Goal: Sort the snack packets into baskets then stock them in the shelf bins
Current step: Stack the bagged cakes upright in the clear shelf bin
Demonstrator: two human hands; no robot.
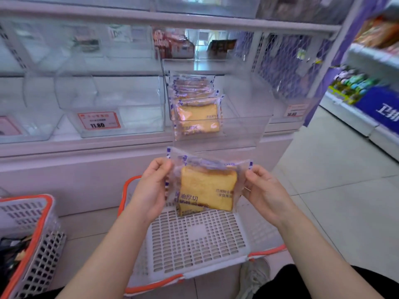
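A small stack of clear-wrapped bread slice packets (205, 186) is held upright between both hands above a white slotted basket (194, 240) with an orange rim, which stands on the tiled floor (336, 190). The stack's left edge is gripped by the left hand (151, 188), thumb in front and fingers curled behind the wrapper. Its right edge is pinched by the right hand (262, 190), thumb and fingertips closed on the plastic seam. One more packet (187, 209) is seen lying in the basket near its far wall, partly hidden behind the held stack.

Directly beyond the hands, a clear plastic shelf bin (244, 126) is seen on the lower shelf (86, 145), pulled or tilted forward. A row of the same bread packets (195, 104) is stood on edge along its left side; the right part of the bin is bare. A neighbouring clear bin (112, 104) to the left carries an orange price tag (98, 120) on its front.

At the left edge of the floor a second orange-rimmed basket (41, 253) is placed, with dark packets (13, 251) inside. A shoe (252, 275) is visible just beside the near right corner of the white basket.
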